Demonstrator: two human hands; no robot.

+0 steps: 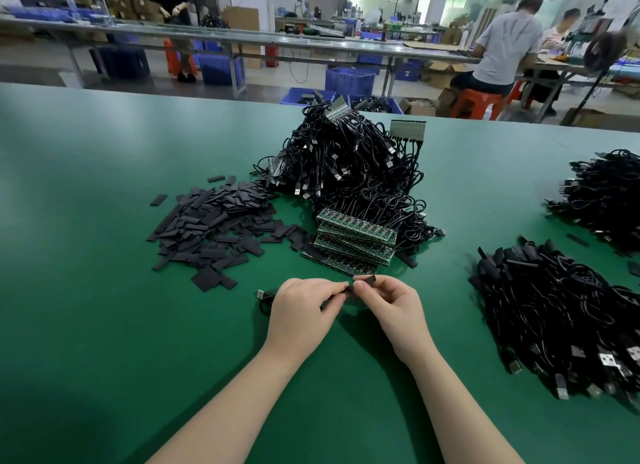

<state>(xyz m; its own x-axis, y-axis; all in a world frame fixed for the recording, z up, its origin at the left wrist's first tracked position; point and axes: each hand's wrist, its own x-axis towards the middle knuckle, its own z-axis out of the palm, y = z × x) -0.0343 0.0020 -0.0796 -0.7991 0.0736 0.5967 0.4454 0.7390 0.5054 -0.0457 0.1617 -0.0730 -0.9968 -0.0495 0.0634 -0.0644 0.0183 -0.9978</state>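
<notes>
Head camera caught the left hand pinching a thin black USB cable and the right hand pinching a flat black sleeve near the green table's front edge, with a sleeved pile done and a bigger tangled heap waiting.

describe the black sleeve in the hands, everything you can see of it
The sleeve is a short, flat, matte black piece, like rubbery tubing pressed flat, the same kind as the loose pieces heaped to the left. It is held just above the green table, lying roughly level, in front of the stack of boards. The right hand pinches its middle and the left hand pinches its left end. Its right end sticks out free. Fingers hide most of it.
</notes>
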